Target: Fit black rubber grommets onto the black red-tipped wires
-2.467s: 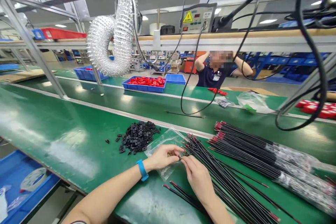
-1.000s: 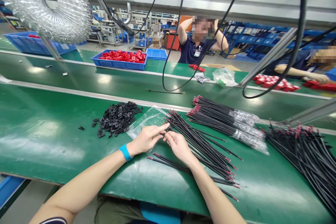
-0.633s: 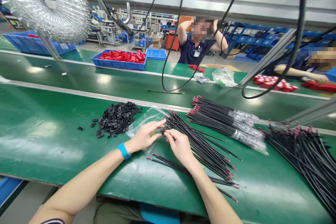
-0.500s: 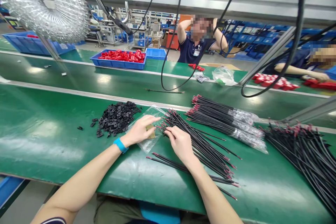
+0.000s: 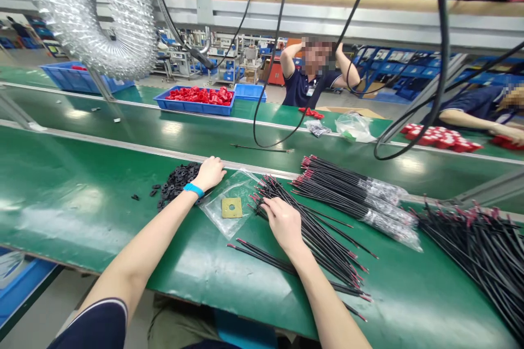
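Observation:
My left hand (image 5: 209,173), with a blue band (image 5: 194,190) at its wrist, reaches over the right edge of a pile of small black plastic parts (image 5: 177,181). Its fingers are bent and a little apart; no object shows in them, and the thumb side is hidden. My right hand (image 5: 283,222) has thumb and finger pinched on the end of a black cable (image 5: 258,206) at the left end of a loose cable bundle (image 5: 313,223) with red-marked ends. Between my hands, a yellowish square plate (image 5: 227,208) with a round hole lies on a clear plastic bag (image 5: 213,212).
Wrapped cable bundles (image 5: 347,188) lie right of centre, and a large cable heap (image 5: 475,245) is at the far right. Beyond stand a blue bin (image 5: 196,107) of red parts and a co-worker (image 5: 303,84) with raised arms. Black cables (image 5: 257,120) hang down in front.
My left hand has moved left and away from me, from the cable ends to the black parts, uncovering the plate. My right hand stays at the cable ends. The view has tilted up slightly.

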`<state>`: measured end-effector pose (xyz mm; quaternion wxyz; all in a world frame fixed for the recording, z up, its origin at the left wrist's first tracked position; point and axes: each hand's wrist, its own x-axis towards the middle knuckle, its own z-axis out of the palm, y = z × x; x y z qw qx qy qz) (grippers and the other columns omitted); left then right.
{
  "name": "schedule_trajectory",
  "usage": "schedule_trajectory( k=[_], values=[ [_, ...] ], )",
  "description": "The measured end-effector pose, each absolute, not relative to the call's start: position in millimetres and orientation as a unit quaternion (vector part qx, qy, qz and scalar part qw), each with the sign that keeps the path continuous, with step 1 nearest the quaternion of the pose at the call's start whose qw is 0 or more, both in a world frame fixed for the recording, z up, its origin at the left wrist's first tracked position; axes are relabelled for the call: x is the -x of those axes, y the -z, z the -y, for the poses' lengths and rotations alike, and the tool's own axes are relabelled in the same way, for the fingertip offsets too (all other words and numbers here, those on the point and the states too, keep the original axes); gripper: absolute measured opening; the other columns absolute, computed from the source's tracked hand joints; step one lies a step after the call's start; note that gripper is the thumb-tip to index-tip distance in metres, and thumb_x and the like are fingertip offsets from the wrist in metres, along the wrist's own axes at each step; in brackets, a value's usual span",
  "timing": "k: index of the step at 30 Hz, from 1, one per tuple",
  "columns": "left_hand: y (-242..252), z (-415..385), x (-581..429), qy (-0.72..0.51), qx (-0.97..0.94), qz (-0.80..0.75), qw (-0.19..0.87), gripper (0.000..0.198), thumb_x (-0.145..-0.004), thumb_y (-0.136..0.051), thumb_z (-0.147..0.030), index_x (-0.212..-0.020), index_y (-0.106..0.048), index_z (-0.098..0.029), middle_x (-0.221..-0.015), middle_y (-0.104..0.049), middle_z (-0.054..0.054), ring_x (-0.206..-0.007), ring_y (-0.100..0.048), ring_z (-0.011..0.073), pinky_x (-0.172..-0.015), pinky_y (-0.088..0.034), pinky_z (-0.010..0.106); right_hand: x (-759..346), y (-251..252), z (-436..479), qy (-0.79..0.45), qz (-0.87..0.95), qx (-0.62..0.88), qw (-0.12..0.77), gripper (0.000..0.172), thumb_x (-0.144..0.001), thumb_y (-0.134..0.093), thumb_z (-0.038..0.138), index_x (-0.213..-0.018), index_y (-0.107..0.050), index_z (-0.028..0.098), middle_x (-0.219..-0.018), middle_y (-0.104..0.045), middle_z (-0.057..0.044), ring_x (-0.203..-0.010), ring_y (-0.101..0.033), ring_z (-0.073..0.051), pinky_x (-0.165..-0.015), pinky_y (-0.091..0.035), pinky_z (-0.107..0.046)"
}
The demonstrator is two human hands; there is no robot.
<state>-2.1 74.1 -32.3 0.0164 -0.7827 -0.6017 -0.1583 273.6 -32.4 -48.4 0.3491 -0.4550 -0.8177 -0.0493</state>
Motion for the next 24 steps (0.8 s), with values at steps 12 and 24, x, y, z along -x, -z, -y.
schedule_trajectory(
  k=[12, 24],
  values=[
    [33, -82, -6, 0.206, 0.784, 0.585, -0.030, 0.010, -0.076, -0.060, -0.015, -0.084, -0.065, -0.014, -0.094, -0.065, 0.015, -0.099, -0.055, 0.0291, -0.091, -0.039, 0.040, -282, 39, 29, 0.052, 0.775, 0.552, 0.302, 0.018, -0.094, -0.057, 0.029, -0.095, -0.070, 0.017, -0.088, -0.064, -0.007, -0.082, -0.059, -0.020, -0.071, -0.043, -0.029],
    [36, 9, -8, 0.534, 0.407, 0.432, -0.602, 0.041, -0.065, -0.082, -0.024, -0.093, -0.055, -0.012, -0.088, -0.069, 0.008, -0.072, -0.064, 0.0116, -0.071, -0.050, 0.023, -263, 24, 73, -0.237, 0.878, 0.408, 0.078, 0.022, -0.066, -0.085, 0.020, -0.065, -0.064, 0.020, -0.068, -0.061, 0.003, -0.063, -0.055, -0.013, -0.056, -0.031, -0.024]
  ],
)
